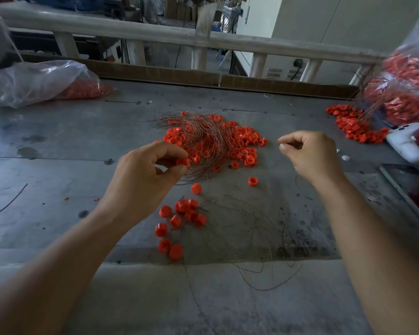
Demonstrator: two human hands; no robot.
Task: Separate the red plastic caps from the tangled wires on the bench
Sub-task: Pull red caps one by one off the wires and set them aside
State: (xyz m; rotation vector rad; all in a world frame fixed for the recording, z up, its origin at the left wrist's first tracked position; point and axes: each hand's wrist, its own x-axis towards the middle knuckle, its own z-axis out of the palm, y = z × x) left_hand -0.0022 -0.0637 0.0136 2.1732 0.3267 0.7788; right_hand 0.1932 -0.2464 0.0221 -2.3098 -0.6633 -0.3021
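A heap of red plastic caps lies mid-bench with a tangle of thin coppery wires over it. My left hand is at the heap's near left edge, thumb and forefinger pinched on one red cap among the wires. My right hand hovers right of the heap, thumb and forefinger pinched together; a wire between them is too thin to make out. A small group of loose caps lies nearer to me, with stray wires curling on the grey bench.
A clear plastic bag with red caps lies at the back left. A large bag of caps and wires sits at the right, with spilled caps and a white object beside it. A railing runs behind the bench.
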